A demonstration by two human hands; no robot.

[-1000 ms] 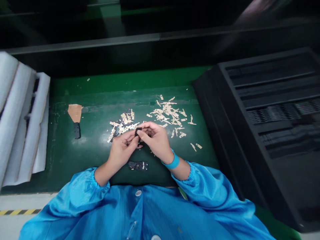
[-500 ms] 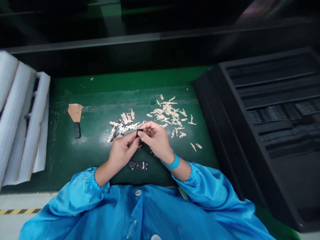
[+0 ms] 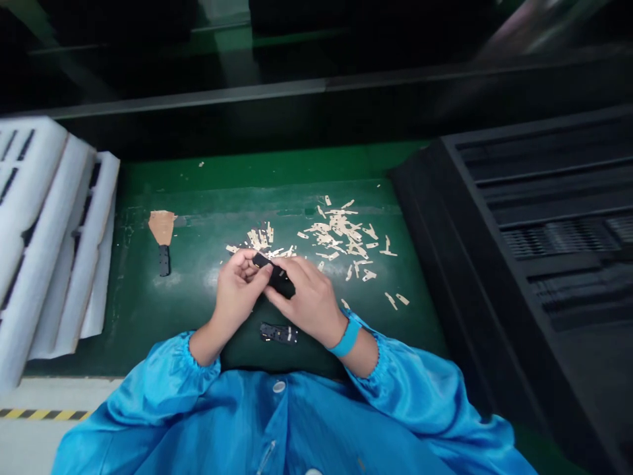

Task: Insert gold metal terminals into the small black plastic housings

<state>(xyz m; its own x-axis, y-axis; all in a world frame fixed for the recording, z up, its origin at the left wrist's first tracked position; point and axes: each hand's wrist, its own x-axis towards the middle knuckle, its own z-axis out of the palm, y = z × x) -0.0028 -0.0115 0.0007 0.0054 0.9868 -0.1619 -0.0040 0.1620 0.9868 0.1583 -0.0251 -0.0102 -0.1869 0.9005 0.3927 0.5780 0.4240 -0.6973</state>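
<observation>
Between my two hands is a small black plastic part (image 3: 283,285), partly covered by fingers. My left hand (image 3: 238,285) pinches its upper left end between thumb and fingers. My right hand (image 3: 312,297), with a blue wristband (image 3: 347,338), grips its right side. A few black pieces (image 3: 279,333) with small light-coloured spots lie stacked on the green table just below the hands. Behind the fingers spreads a pile of small cream strips (image 3: 260,237), partly hidden by my hands. A larger heap of similar cream strips (image 3: 341,231) lies farther right.
At the left of the green table (image 3: 198,198) lies a scraper-like piece (image 3: 162,227) with a tan fan-shaped end and black handle. White foam-like trays (image 3: 69,244) stand at the left edge. Large black slotted trays (image 3: 494,264) occupy the right side.
The black part has been turned and shows more of its length between my hands. My right hand has shifted slightly down and right. The camera view has moved a little.
</observation>
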